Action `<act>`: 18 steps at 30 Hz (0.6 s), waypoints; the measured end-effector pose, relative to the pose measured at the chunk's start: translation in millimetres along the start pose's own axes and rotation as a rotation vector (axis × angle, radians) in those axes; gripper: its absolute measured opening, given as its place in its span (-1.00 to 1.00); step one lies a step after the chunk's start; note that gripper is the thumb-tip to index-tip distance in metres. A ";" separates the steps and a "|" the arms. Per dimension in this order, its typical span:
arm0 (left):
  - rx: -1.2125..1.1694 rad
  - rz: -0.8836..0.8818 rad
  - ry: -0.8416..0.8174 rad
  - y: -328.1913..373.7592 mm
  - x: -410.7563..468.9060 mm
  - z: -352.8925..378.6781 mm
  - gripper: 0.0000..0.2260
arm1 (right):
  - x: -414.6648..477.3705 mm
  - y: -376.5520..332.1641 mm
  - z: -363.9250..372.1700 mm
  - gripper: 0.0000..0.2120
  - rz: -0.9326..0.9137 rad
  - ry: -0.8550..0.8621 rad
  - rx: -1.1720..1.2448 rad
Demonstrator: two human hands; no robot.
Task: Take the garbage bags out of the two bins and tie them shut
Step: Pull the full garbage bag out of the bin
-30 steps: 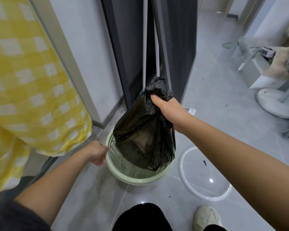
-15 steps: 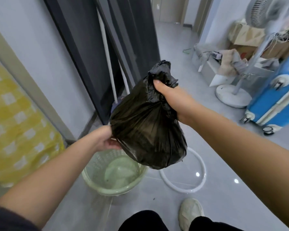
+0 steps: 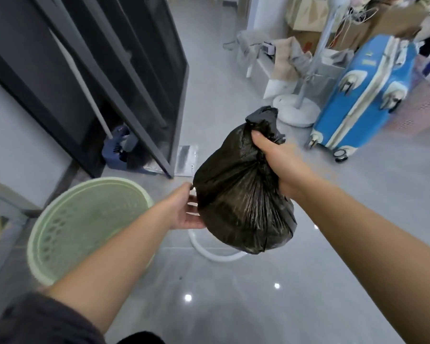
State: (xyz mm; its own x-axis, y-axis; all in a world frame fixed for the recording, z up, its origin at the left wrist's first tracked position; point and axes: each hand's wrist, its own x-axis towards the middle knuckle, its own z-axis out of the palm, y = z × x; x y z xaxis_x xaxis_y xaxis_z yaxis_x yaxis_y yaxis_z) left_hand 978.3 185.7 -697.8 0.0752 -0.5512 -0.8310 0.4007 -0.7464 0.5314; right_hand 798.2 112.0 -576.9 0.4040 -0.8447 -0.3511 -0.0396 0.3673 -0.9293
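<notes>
Bag (image 3: 241, 202), black and bunched, hangs in the air right of the green bin (image 3: 67, 227), clear of it. Right hand (image 3: 276, 160) has its fingers clamped round the gathered neck. Left hand (image 3: 184, 209) lays straight, slightly spread fingers against the bag's side. White ring (image 3: 219, 256) lies beneath.

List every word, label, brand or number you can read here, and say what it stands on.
No text here can be read.
On the blue suitcase: a small mark near its top, too blurred to read.
On the cardboard box: a reddish print, too blurred to read.
On the black bag and the green bin: no print shows.
</notes>
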 end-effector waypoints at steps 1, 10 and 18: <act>0.014 -0.013 0.001 -3.3 8.4 12.5 -0.60 | 2.7 9.2 -13.1 -0.80 0.012 0.004 0.006; 0.103 -0.054 -0.019 -29.8 40.7 105.2 -0.62 | 33.1 78.6 -91.9 -0.79 0.130 0.090 0.023; 0.021 -0.021 -0.076 -64.7 103.6 105.5 -0.59 | 58.8 144.0 -93.4 -0.84 0.190 0.229 -0.037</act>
State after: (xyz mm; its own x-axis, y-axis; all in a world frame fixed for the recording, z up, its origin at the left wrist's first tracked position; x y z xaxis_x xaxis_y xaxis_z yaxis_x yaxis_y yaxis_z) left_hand 863.8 137.5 -800.9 -0.0029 -0.5618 -0.8273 0.3826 -0.7650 0.5181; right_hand 730.9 78.9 -742.1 0.1697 -0.8293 -0.5324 -0.1298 0.5167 -0.8463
